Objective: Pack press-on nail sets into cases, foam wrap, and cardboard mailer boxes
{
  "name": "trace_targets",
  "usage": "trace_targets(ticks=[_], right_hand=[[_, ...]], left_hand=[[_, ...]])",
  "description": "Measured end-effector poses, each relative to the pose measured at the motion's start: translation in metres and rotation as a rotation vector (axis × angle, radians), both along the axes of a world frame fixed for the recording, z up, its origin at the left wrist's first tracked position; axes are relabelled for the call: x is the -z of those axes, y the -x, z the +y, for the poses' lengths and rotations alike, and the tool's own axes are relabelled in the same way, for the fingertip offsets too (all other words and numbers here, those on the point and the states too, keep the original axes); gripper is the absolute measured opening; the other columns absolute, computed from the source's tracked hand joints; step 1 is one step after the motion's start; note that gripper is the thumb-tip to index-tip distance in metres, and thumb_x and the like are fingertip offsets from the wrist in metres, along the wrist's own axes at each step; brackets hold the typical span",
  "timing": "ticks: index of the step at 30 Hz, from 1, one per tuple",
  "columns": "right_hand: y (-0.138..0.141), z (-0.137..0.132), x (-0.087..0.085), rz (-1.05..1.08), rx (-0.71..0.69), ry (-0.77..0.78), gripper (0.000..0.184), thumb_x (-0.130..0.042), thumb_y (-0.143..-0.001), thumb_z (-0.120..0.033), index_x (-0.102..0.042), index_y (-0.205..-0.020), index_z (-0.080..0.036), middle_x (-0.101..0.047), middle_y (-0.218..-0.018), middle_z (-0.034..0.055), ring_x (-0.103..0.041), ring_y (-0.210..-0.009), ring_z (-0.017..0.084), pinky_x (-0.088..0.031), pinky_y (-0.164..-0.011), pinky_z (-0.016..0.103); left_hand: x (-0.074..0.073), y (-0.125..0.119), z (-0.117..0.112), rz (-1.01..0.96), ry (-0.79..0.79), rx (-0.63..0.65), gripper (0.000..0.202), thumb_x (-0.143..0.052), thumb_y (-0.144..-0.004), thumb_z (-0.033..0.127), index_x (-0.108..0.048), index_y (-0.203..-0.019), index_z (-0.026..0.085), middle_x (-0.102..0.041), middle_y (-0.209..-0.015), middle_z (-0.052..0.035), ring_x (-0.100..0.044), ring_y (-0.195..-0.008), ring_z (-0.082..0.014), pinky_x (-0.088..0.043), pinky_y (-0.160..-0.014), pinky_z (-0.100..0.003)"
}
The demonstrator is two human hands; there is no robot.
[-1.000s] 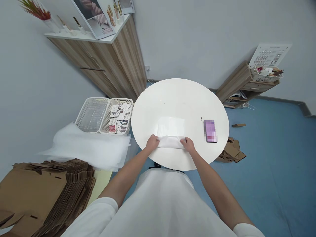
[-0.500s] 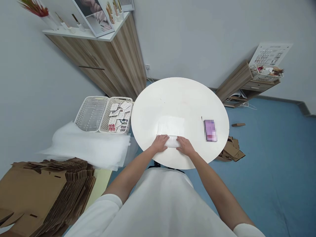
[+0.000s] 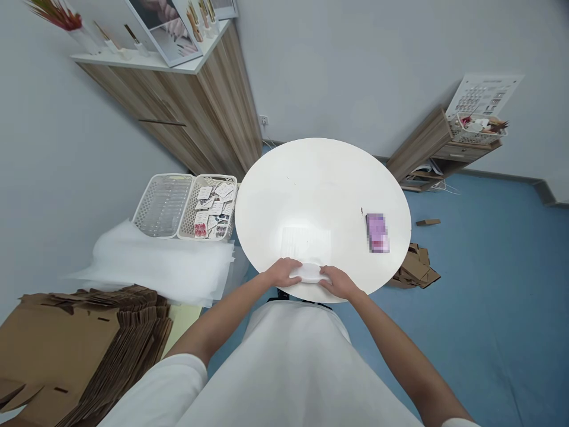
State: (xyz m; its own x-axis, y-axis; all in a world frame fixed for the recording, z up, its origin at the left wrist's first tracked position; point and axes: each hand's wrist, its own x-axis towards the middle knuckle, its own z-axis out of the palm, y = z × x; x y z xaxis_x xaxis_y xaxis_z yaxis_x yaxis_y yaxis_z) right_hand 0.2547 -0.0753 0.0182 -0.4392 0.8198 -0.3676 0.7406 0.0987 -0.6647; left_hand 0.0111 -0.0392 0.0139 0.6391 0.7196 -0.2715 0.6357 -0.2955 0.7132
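A small white wrapped bundle (image 3: 310,273), which looks rolled in thin foam sheet, lies near the front edge of the round white table (image 3: 329,184). My left hand (image 3: 285,272) grips its left end, fingers on top and thumb on the near side. At the other end my right hand (image 3: 338,282) holds it the same way. Beyond the bundle a pale, thin, sheet-like patch (image 3: 306,241) shows on the tabletop; whether it joins the bundle I cannot tell. What is inside the wrapping is hidden.
A blurred purple packet (image 3: 377,233) lies at the table's right. To the left are white baskets (image 3: 182,228), one with small cards, a stack of white foam sheets (image 3: 164,261) and flattened cardboard boxes (image 3: 57,338). More cardboard (image 3: 416,267) lies on the floor at right.
Both hands have drawn the white bundle toward me, closer to the table's front edge. The pale patch beyond it has shifted the same way.
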Motion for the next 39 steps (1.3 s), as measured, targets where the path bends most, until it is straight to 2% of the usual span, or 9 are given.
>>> trace_targets(ticks=[8,12,15,19,27,30,32,35,39], right_hand=[[-0.001,0.027,-0.005,0.104,0.202,0.145,0.029,-0.042,-0.075,-0.050,-0.054,-0.080,-0.024,-0.057,-0.071,-0.0013,-0.050,-0.062,0.015,-0.036,-0.057,0.026],[0.000,0.037,-0.001,0.121,0.295,0.154,0.033,-0.041,-0.075,-0.054,-0.051,-0.069,-0.022,-0.053,-0.066,-0.0017,-0.046,-0.059,0.014,-0.034,-0.055,0.026],[0.002,0.043,0.004,0.120,0.352,0.155,0.036,-0.040,-0.074,-0.055,-0.049,-0.065,-0.022,-0.051,-0.065,-0.0011,-0.046,-0.060,0.015,-0.034,-0.055,0.026],[0.006,0.051,0.013,0.058,0.393,0.129,0.036,-0.038,-0.075,-0.054,-0.046,-0.063,-0.022,-0.050,-0.063,-0.0006,-0.046,-0.060,0.016,-0.034,-0.056,0.027],[0.014,0.062,0.026,-0.006,0.546,0.126,0.026,-0.042,-0.075,-0.045,-0.053,-0.083,-0.023,-0.058,-0.079,0.0025,-0.053,-0.073,0.019,-0.039,-0.062,0.029],[0.013,0.062,0.028,-0.015,0.607,0.061,0.030,-0.042,-0.074,-0.043,-0.052,-0.094,-0.022,-0.058,-0.091,0.0056,-0.053,-0.084,0.021,-0.041,-0.071,0.032],[0.011,0.058,0.030,-0.004,0.679,-0.016,0.038,-0.042,-0.074,-0.043,-0.049,-0.104,-0.020,-0.053,-0.103,0.0095,-0.051,-0.094,0.023,-0.040,-0.079,0.035],[0.008,0.040,0.036,0.033,0.812,-0.084,0.050,-0.041,-0.074,-0.044,-0.041,-0.116,-0.018,-0.044,-0.116,0.0135,-0.044,-0.106,0.026,-0.037,-0.088,0.038],[0.017,0.007,0.047,0.153,0.991,-0.008,0.061,-0.044,-0.072,-0.049,-0.031,-0.124,-0.020,-0.038,-0.123,0.0135,-0.043,-0.109,0.025,-0.039,-0.088,0.038]], left_hand=[[-0.009,0.011,0.023,-0.086,0.252,-0.217,0.041,-0.047,-0.073,0.051,-0.061,-0.098,0.021,-0.060,-0.106,-0.0045,-0.053,-0.097,-0.0215,-0.040,-0.079,-0.027],[0.004,0.022,0.028,-0.101,0.242,-0.348,0.039,-0.042,-0.075,0.053,-0.061,-0.079,0.019,-0.063,-0.085,-0.0033,-0.056,-0.079,-0.0181,-0.040,-0.066,-0.025],[0.016,0.027,0.032,-0.017,0.192,-0.452,0.039,-0.040,-0.075,0.051,-0.052,-0.061,0.018,-0.054,-0.062,-0.0004,-0.050,-0.059,-0.0141,-0.035,-0.053,-0.024],[0.025,0.026,0.037,0.052,0.135,-0.536,0.034,-0.042,-0.075,0.045,-0.043,-0.054,0.018,-0.045,-0.054,0.0014,-0.043,-0.053,-0.0121,-0.031,-0.050,-0.024],[0.030,0.020,0.044,0.115,0.106,-0.670,0.018,-0.048,-0.074,0.035,-0.050,-0.066,0.019,-0.053,-0.064,0.0001,-0.050,-0.061,-0.0139,-0.036,-0.055,-0.024],[0.025,0.018,0.045,0.095,0.083,-0.734,0.017,-0.047,-0.076,0.034,-0.053,-0.082,0.018,-0.058,-0.080,-0.0036,-0.054,-0.073,-0.0157,-0.041,-0.063,-0.026],[0.018,0.013,0.042,0.059,-0.031,-0.758,0.025,-0.044,-0.079,0.034,-0.051,-0.096,0.017,-0.056,-0.096,-0.0073,-0.053,-0.087,-0.0175,-0.042,-0.074,-0.029],[0.004,-0.002,0.031,0.040,-0.258,-0.624,0.032,-0.041,-0.082,0.035,-0.046,-0.109,0.018,-0.049,-0.114,-0.0095,-0.044,-0.108,-0.0213,-0.035,-0.089,-0.035],[0.000,-0.026,0.009,0.082,-0.322,-0.126,0.039,-0.047,-0.078,0.037,-0.045,-0.115,0.023,-0.040,-0.128,-0.0077,-0.030,-0.122,-0.0253,-0.024,-0.098,-0.040]])
